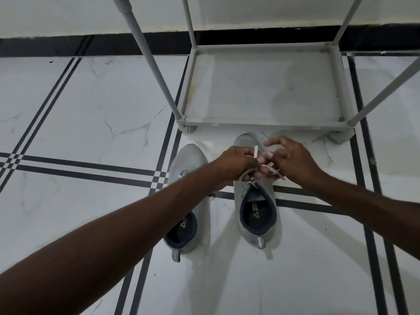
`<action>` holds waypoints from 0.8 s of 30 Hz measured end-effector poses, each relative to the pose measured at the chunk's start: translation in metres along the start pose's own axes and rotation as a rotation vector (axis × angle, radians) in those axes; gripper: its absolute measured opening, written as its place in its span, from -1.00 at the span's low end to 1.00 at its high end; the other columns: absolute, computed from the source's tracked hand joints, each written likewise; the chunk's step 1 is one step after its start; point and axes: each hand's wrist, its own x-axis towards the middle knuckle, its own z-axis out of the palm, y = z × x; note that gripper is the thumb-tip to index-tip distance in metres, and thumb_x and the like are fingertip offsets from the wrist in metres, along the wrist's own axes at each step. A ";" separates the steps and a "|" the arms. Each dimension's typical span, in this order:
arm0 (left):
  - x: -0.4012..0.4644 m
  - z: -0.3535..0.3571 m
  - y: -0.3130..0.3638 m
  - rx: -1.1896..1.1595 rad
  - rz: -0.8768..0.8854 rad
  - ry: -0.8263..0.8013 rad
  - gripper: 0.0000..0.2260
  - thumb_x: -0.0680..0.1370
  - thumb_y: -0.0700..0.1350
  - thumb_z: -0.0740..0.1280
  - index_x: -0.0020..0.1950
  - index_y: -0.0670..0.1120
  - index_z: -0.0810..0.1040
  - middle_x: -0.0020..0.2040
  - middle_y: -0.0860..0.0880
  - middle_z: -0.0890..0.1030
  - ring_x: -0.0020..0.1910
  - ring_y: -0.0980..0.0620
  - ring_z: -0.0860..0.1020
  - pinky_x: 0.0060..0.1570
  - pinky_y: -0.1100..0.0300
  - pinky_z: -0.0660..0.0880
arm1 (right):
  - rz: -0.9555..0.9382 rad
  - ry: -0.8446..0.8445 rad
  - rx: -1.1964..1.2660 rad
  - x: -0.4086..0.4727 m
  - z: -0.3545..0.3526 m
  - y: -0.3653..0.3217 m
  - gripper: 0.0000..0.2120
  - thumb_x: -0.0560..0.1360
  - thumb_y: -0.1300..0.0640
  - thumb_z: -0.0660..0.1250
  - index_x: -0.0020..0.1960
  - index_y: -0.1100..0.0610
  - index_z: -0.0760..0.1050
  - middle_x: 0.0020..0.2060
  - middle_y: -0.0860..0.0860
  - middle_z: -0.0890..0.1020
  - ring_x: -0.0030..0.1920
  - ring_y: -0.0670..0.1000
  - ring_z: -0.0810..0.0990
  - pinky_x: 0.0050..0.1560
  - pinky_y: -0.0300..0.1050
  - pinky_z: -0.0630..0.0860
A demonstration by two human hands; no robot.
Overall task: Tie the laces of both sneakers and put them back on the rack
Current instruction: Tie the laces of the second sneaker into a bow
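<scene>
Two grey sneakers with dark linings stand on the tiled floor, toes toward the rack. Over the right sneaker (258,226) both hands meet. My left hand (236,162) pinches a pale lace (256,151) whose end sticks up. My right hand (293,160) grips the other lace end (276,172), its index finger stretched out. The left sneaker (188,160) lies partly under my left forearm; only a short bit of its lace shows. The grey shoe rack (263,122) stands just beyond the shoes, its bottom shelf bare.
The rack's slanting poles (150,57) rise at left and right of the shelf. White marble floor tiles with black stripes (91,167) spread all around. A black skirting band (45,45) runs along the wall behind.
</scene>
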 end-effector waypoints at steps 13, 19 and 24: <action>0.001 -0.004 -0.014 1.283 0.854 0.270 -0.71 0.48 -0.31 0.32 0.16 -0.11 0.62 -0.10 -0.08 0.67 -0.18 -0.09 0.61 -0.25 0.08 0.52 | 0.090 -0.409 0.058 0.007 -0.001 0.004 -0.79 0.50 0.45 0.29 0.00 0.27 0.66 -0.17 0.15 0.74 -0.15 0.08 0.71 -0.10 -0.11 0.65; -0.001 0.005 -0.024 1.348 0.933 0.449 -0.74 0.46 -0.26 0.34 0.13 -0.11 0.60 -0.09 -0.06 0.60 -0.23 -0.06 0.54 -0.43 0.11 0.43 | 0.148 -0.497 0.184 0.011 0.000 0.003 -0.79 0.51 0.42 0.27 -0.10 0.21 0.64 -0.26 0.08 0.72 -0.22 0.05 0.68 -0.15 -0.10 0.62; -0.005 0.000 -0.018 1.030 0.738 0.539 -0.75 0.48 -0.18 0.41 0.15 -0.03 0.65 -0.11 -0.02 0.71 -0.14 0.00 0.63 -0.16 0.18 0.49 | 0.093 -0.325 0.086 0.014 -0.004 0.011 -0.82 0.46 0.38 0.37 -0.04 0.19 0.68 -0.20 0.17 0.73 -0.21 0.06 0.68 -0.02 -0.01 0.62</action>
